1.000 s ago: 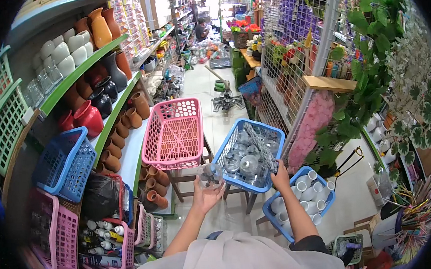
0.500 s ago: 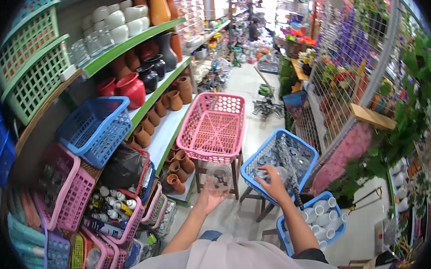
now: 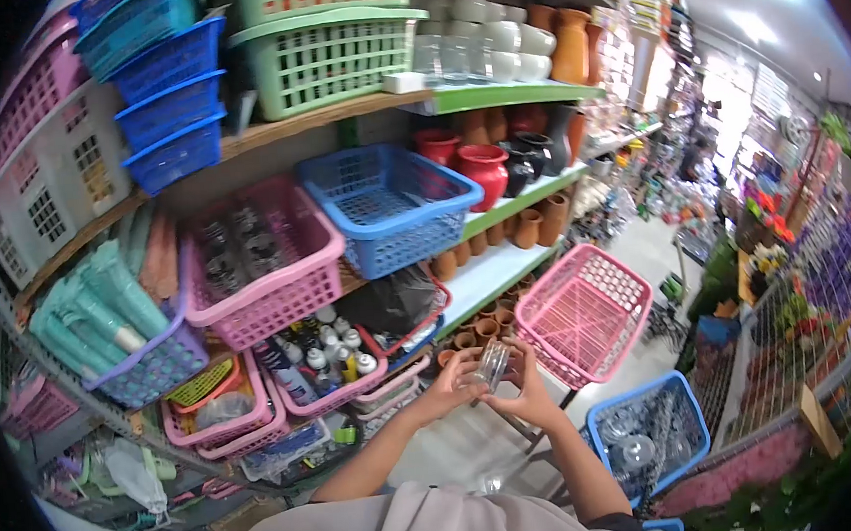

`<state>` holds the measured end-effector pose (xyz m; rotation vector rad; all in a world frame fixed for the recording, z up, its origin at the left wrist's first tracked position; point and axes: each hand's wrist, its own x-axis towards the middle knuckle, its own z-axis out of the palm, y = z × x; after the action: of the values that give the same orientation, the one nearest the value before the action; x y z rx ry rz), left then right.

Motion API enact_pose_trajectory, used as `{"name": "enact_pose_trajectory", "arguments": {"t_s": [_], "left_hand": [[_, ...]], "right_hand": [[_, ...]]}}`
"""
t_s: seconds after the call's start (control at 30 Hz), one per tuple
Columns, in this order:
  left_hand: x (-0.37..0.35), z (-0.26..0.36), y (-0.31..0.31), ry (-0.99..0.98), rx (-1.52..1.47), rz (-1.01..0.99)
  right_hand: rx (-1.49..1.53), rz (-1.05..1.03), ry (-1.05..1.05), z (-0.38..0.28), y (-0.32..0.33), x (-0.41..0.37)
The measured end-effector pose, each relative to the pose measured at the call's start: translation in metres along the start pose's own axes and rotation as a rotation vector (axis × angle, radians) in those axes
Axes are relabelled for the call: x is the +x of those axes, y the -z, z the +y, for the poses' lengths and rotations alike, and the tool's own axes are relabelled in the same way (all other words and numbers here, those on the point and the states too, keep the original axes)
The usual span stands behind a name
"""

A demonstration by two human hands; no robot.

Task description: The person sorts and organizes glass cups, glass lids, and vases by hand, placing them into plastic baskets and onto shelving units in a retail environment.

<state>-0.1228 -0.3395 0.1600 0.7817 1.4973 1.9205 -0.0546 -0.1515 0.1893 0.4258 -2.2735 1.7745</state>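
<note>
In front of my body, a clear glass vessel (image 3: pixel 493 363) is held between both hands, lying tilted. My left hand (image 3: pixel 456 387) has its fingers curled round the near left side. On the other side, the thumb and fingers of my right hand (image 3: pixel 527 385) grip it. Beyond the hands stands a pink plastic basket (image 3: pixel 602 367) with its slatted bottom showing. To the right, a blue basket (image 3: pixel 697 449) holds more clear rounded glassware (image 3: pixel 636 451) and a dark patterned strip.
Shelves on the left carry a blue basket (image 3: pixel 398 230), a pink basket with glassware (image 3: pixel 281 310) and clay pots (image 3: pixel 528 227). Below are spray cans and bottles (image 3: pixel 328 356). A wire mesh rack (image 3: pixel 784 379) with flowers borders the right. A tiled aisle (image 3: pixel 632 251) runs between.
My view has swung left toward the shelves. My right hand has left the blue basket and joined my left hand at the clear vessel, which is now turned on its side.
</note>
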Motion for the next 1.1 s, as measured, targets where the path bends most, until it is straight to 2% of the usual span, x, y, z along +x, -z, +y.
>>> {"name": "enact_pose_trajectory", "arguments": {"t_s": [0.13, 0.17, 0.2, 0.27, 0.33, 0.4, 0.5, 0.6, 0.63, 0.73, 0.8, 0.83, 0.87, 0.97, 1.0, 1.07, 1.1], "left_hand": [[-0.036, 0.073, 0.048, -0.06, 0.159, 0.079], [-0.044, 0.087, 0.064, -0.127, 0.298, 0.109], [-0.057, 0.109, 0.071, -0.209, 0.396, 0.202], [-0.083, 0.156, 0.09, -0.239, 0.614, 0.373], [-0.102, 0.189, 0.11, -0.451, 0.772, 0.57], [-0.119, 0.216, 0.139, -0.534, 0.975, 0.706], [-0.137, 0.247, 0.175, -0.479, 1.248, 0.9], [-0.14, 0.25, 0.213, -0.403, 1.343, 1.015], [-0.14, 0.247, 0.221, -0.346, 1.322, 1.014], [-0.136, 0.236, 0.229, 0.017, 1.361, 0.926], [-0.136, 0.234, 0.229, -0.025, 1.393, 0.9], [-0.136, 0.235, 0.227, -0.024, 1.379, 0.918], [-0.137, 0.236, 0.225, -0.024, 1.365, 0.937], [-0.138, 0.235, 0.226, -0.042, 1.377, 0.939], [-0.138, 0.234, 0.226, -0.061, 1.367, 0.931], [-0.139, 0.233, 0.227, -0.079, 1.388, 0.942], [-0.139, 0.234, 0.227, -0.073, 1.39, 0.937]], "right_hand": [[0.305, -0.111, -0.023, -0.036, -0.034, 0.062], [0.336, -0.145, 0.049, -0.034, -0.042, 0.079], [0.417, -0.156, 0.048, -0.046, -0.053, 0.093], [0.372, -0.204, 0.119, -0.053, -0.067, 0.127], [0.343, -0.231, 0.141, -0.067, -0.081, 0.156], [0.325, -0.252, 0.184, -0.08, -0.097, 0.186], [0.227, -0.262, 0.278, -0.102, -0.124, 0.228], [0.159, -0.274, 0.332, -0.117, -0.153, 0.266], [0.076, -0.293, 0.323, -0.121, -0.162, 0.279], [-0.037, -0.34, 0.332, -0.128, -0.186, 0.318], [-0.396, -0.359, 0.567, -0.111, -0.198, 0.358], [-0.513, -0.405, 0.574, -0.098, -0.205, 0.383], [-0.506, -0.405, 0.584, -0.093, -0.214, 0.399], [-0.763, -0.485, 0.36, -0.086, -0.237, 0.434], [-0.762, -0.487, 0.368, -0.074, -0.244, 0.454], [-0.909, -0.727, 0.486, -0.042, -0.254, 0.498], [-0.906, -0.724, 0.494, -0.041, -0.26, 0.505]]}}
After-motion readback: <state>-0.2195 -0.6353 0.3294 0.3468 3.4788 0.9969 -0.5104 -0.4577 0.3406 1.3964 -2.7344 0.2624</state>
